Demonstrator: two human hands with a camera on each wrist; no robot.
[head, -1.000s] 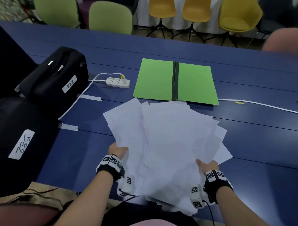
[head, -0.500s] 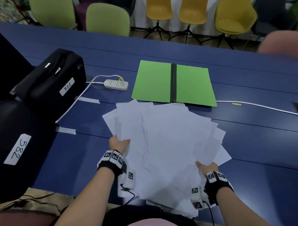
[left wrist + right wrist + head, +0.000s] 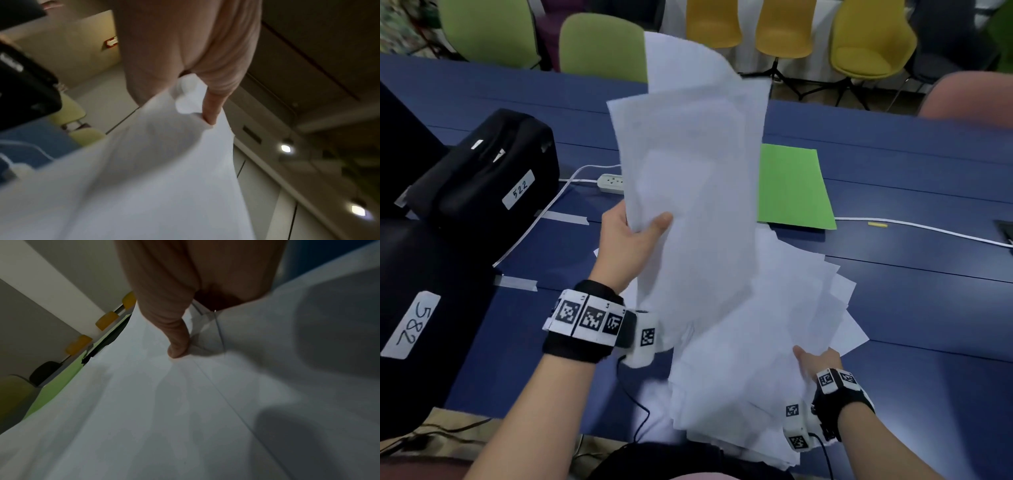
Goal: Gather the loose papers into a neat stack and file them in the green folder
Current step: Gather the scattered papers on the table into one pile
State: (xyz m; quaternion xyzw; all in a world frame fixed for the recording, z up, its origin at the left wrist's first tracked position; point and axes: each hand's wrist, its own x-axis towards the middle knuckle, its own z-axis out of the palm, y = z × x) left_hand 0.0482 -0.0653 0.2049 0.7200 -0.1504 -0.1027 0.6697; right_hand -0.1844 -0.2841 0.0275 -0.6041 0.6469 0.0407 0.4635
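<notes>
At the centre of the head view your left hand [image 3: 631, 246] pinches a sheaf of white papers [image 3: 691, 192] by its lower left edge, thumb on the near face, holding it upright above the blue counter [image 3: 893, 301]. Your right hand [image 3: 816, 359], lower right, grips the fanned sheets [image 3: 774, 342] still spread on the counter, thumb on top. Behind them, centre right, the green folder [image 3: 794, 188] lies open and half hidden.

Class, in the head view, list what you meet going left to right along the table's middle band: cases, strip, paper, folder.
black case labelled 522 → white power strip → raised sheets of paper → green folder → small yellow marker on the cable
</notes>
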